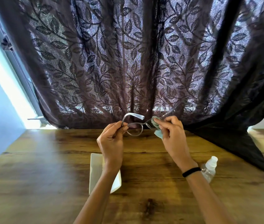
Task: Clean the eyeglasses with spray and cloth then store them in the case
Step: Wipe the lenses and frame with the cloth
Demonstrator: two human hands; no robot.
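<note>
The wiping step was in hand. The left grip pinched the eyeglasses by the hinge corner of the frame and held them in the air over the far edge of the counter. The right grip pinched a pale green cloth around the other lens, which the cloth hid. One temple stood unfolded and the other ran out past the right grip. The next move probably called for light rubbing, then shifting the cloth to the bare lens, folding both temples and freeing a hand for the white case. The case lay on the counter under the left forearm; whether it was open could not be told. The spray bottle sat untouched near the right wrist. The counter was dark-grained wood. A backlit, leaf-patterned curtain hung behind it and spilled onto its right end, with a bright window frame to the left.
</note>
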